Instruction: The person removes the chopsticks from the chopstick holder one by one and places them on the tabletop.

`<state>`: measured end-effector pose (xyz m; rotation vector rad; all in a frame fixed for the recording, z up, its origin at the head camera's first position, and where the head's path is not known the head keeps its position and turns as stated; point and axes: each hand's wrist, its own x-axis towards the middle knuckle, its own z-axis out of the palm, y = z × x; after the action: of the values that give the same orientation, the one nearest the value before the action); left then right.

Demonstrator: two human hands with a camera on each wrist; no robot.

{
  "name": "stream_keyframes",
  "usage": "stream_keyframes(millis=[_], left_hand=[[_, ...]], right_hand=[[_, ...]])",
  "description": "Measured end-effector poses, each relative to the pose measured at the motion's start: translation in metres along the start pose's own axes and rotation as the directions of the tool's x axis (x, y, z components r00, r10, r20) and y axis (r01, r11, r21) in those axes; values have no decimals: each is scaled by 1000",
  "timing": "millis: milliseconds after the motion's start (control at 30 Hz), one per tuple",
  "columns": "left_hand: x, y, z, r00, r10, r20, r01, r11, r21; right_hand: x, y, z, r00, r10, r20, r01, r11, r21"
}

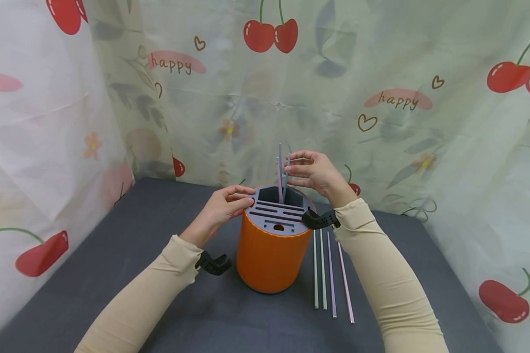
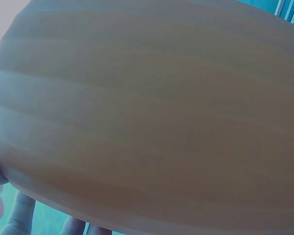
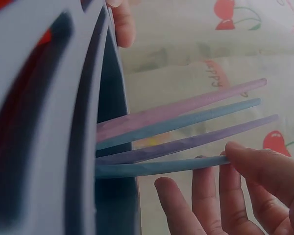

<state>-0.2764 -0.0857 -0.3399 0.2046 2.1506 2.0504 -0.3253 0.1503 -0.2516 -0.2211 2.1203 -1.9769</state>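
An orange cylindrical knife block (image 1: 269, 260) with a grey slotted top (image 1: 271, 224) stands upright on the table. My left hand (image 1: 223, 208) holds its left rim, thumb near the top, other fingers partly hidden behind the wall. Above the back opening, my right hand (image 1: 313, 171) pinches a light-blue chopstick (image 3: 186, 165) near its upper end, thumb against fingers. That chopstick's lower part is inside the opening. Beside it a purple chopstick (image 3: 201, 140), a blue one (image 3: 201, 118) and a pink one (image 3: 196, 103) lean out of the same opening.
Several pastel chopsticks (image 1: 331, 279) lie side by side on the dark grey tabletop (image 1: 194, 314), right of the block and near my right forearm. A cherry-print curtain (image 1: 247, 98) encloses the table at the back and sides. Both wrists wear black straps.
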Motion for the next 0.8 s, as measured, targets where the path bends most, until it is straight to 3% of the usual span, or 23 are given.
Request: stream_keyframes(millis=[233, 400, 533, 667, 800], left_hand=[[0, 1, 1, 1000, -6, 1, 6, 1000, 0], [1, 1, 1, 1000, -5, -2, 5, 1000, -4], [0, 2, 1, 1000, -5, -1, 5, 1000, -3], [-1, 2, 1, 1000, 0, 2, 0, 1000, -1], [-1, 3, 2, 1000, 2, 0, -2, 1000, -4]], right_hand=[[-9, -13, -6, 994, -95, -56, 100, 990, 102], [-19, -35, -19, 973, -204, -107, 223, 949, 222], [-31, -59, -36, 941, -298, -162, 335, 889, 312], [-45, -80, -55, 889, -372, -265, 453, 793, 407], [-57, -93, -77, 842, -377, -385, 529, 716, 455]])
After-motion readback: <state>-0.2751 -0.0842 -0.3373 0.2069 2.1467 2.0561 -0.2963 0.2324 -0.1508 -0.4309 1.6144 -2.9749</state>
